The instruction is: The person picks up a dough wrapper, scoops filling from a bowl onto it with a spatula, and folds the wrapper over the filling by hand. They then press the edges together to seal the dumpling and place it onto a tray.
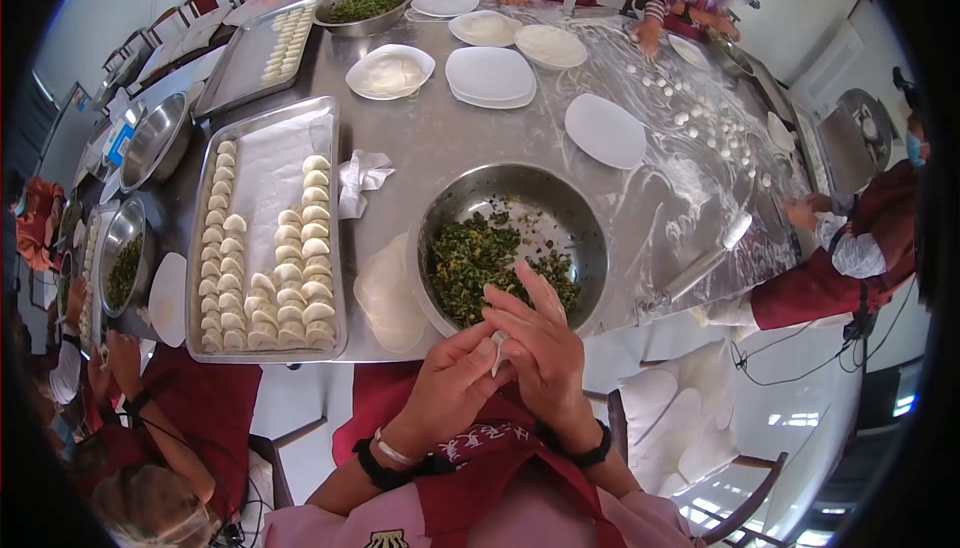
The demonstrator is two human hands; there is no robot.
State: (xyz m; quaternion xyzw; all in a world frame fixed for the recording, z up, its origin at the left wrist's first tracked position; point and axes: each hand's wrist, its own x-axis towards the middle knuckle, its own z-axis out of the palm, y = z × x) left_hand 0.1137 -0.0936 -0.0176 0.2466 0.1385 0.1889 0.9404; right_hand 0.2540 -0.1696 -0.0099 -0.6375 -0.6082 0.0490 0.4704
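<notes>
Just in front of my red apron, a dumpling [498,348] is pinched between my two hands, mostly covered by the fingers. My left hand [455,376] grips it from the left, thumb and fingers pressed together. From the right, my right hand [545,358] closes on its edge, with some fingers stretched over the bowl. Behind them stands a steel bowl [592,218] partly filled with chopped green filling [470,263]. A stack of round dough wrappers [388,298] lies left of the bowl. Further left, a metal tray [340,238] carries rows of folded dumplings [290,293].
White plates [605,131] and plates with wrappers [390,73] stand across the steel table. Small dough pieces [700,113] and a rolling pin [705,258] lie on the floured right side. A second tray [235,73] is at the back left. Several co-workers in red aprons surround the table.
</notes>
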